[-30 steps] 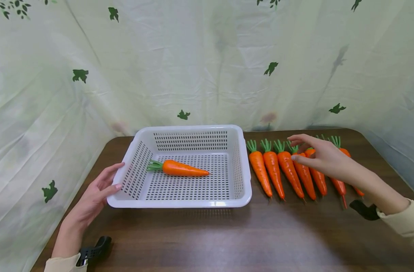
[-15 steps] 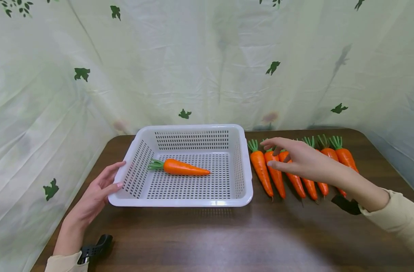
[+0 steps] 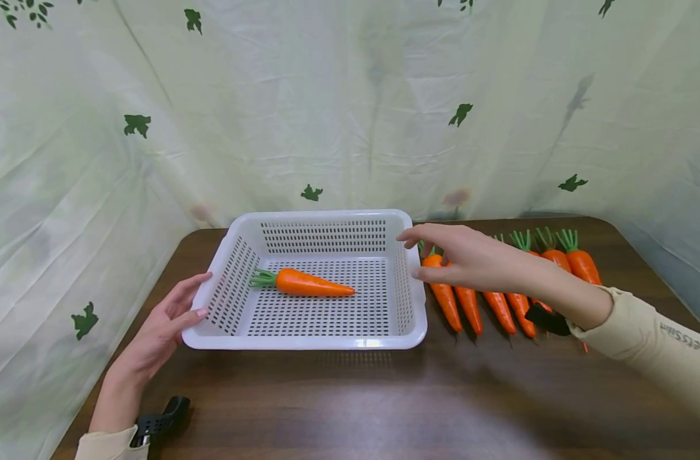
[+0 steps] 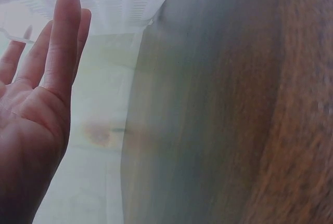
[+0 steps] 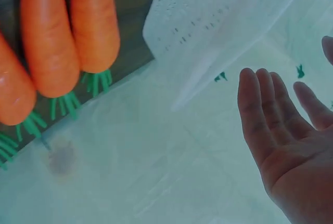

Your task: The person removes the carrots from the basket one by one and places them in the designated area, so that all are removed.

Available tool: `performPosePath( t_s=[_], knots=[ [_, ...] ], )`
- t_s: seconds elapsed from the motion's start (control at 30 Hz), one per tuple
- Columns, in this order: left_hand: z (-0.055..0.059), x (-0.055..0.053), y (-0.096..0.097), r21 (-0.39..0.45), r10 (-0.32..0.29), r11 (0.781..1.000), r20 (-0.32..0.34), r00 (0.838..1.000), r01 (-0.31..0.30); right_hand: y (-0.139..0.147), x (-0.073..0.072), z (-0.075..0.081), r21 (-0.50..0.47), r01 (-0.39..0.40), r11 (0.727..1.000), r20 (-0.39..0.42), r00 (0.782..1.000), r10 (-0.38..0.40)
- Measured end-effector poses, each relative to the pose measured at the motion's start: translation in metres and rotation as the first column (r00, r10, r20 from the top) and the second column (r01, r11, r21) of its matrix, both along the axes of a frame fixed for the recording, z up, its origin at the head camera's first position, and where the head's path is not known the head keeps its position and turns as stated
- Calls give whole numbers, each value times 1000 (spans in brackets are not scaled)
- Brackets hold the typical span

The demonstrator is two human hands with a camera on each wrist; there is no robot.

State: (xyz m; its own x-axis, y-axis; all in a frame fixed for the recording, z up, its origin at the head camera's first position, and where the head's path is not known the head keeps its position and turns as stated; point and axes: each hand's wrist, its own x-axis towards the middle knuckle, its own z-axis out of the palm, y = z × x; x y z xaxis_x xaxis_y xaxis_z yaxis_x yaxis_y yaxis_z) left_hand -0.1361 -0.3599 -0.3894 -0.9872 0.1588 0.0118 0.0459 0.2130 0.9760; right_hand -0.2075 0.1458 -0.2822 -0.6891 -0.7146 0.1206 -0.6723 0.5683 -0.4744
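Note:
A white perforated plastic basket stands on the brown table, with one orange carrot lying crosswise in it, green stems to the left. My left hand touches the basket's left rim with thumb and fingertips. Its fingers look nearly straight in the left wrist view, below the basket wall. At the right rim hovers my right hand, holding nothing, fingers loosely extended. A gap shows between that hand and the basket in the right wrist view. The hand and forearm partly cover the row of carrots.
Several carrots lie side by side right of the basket, tips toward me, the far ones near the table's right side. A pale leaf-printed cloth hangs behind the table. Black bands sit at both wrists.
My right hand has moved left over the row of carrots, from its middle to the basket's right rim. The left hand, basket and carrots look unmoved.

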Motion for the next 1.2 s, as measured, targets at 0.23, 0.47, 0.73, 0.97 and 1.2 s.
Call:
performPosePath(
  t_s=[0.23, 0.47, 0.73, 0.97, 1.2],
  knots=[
    [0, 0, 1, 4, 2, 1000, 4, 1000, -2, -27, -14, 10, 0, -42, 999, 64, 997, 42],
    [1, 0, 0, 24, -14, 1000, 2, 1000, 14, -53, -26, 15, -56, -74, 996, 85, 993, 78],
    [1, 0, 0, 20, -11, 1000, 2, 1000, 11, -84, -33, 16, -113, -86, 990, 63, 994, 94],
    [1, 0, 1, 16, -6, 1000, -3, 1000, 6, -113, -40, 18, -118, -93, 989, 102, 989, 105],
    [1, 0, 1, 11, -4, 1000, 5, 1000, 4, -140, -52, 11, -127, -96, 987, 136, 984, 113]
  ],
)
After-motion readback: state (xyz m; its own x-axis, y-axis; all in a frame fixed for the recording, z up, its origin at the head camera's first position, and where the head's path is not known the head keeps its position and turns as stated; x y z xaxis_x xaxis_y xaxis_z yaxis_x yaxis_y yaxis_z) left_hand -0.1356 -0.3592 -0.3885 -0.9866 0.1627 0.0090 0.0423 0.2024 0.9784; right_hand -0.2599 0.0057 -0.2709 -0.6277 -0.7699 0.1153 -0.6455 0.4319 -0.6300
